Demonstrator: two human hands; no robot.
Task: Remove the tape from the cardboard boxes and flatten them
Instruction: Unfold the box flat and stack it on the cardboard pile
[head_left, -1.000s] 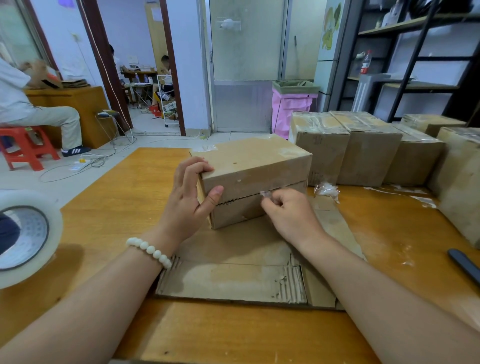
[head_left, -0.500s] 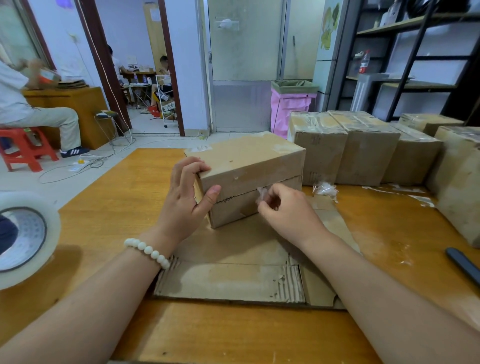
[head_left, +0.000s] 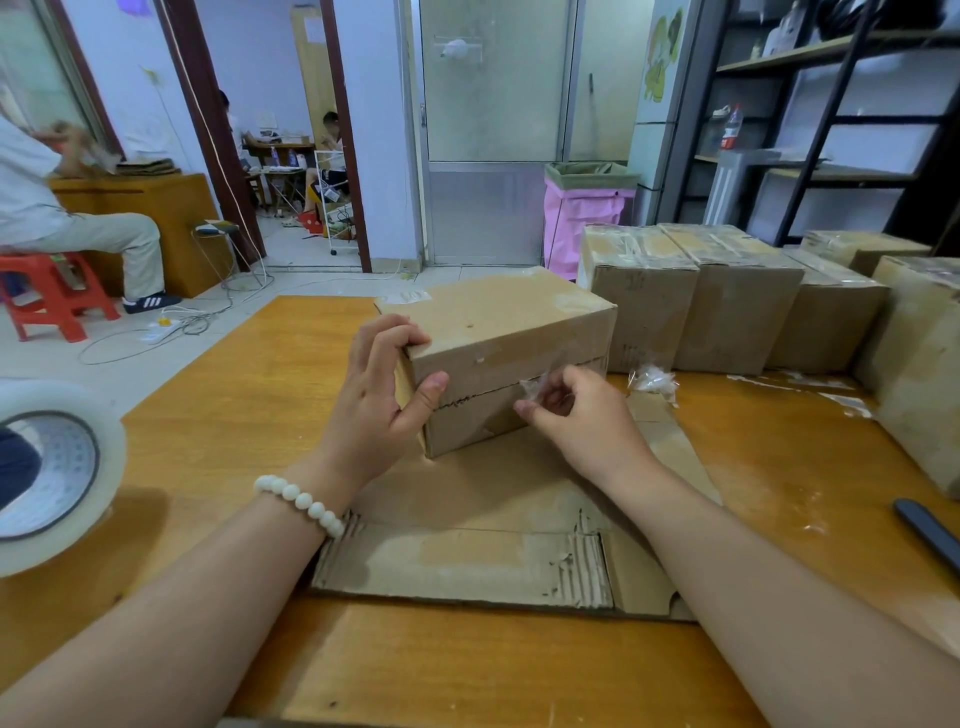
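The cardboard box (head_left: 498, 332) stands closed on a sheet of flattened cardboard (head_left: 467, 561) at the middle of the table (head_left: 249, 395). Its long axis runs left to right, angled slightly away on the right. The flap seam (head_left: 467, 399) crosses the near face parallel to that axis.

The left hand (head_left: 379, 400) grips the box's left end, with its fingers curled over the top edge and its thumb pressed against the near face just above the seam. The right hand (head_left: 576, 421) is near the midpoint of the seam, thumb and fingertips pinching a lifted end of clear tape (head_left: 535, 387).

Governing relation: the bonded remainder of the tape appears to lie to the right of the pinch, along the seam toward the box's right corner, where a glossy film shows. Left of the pinch, the seam looks bare and ragged. The right hand is the nearer hand and holds the free end. The pull should therefore probably run rightward, in line with the seam, while the left hand braces the opposite end
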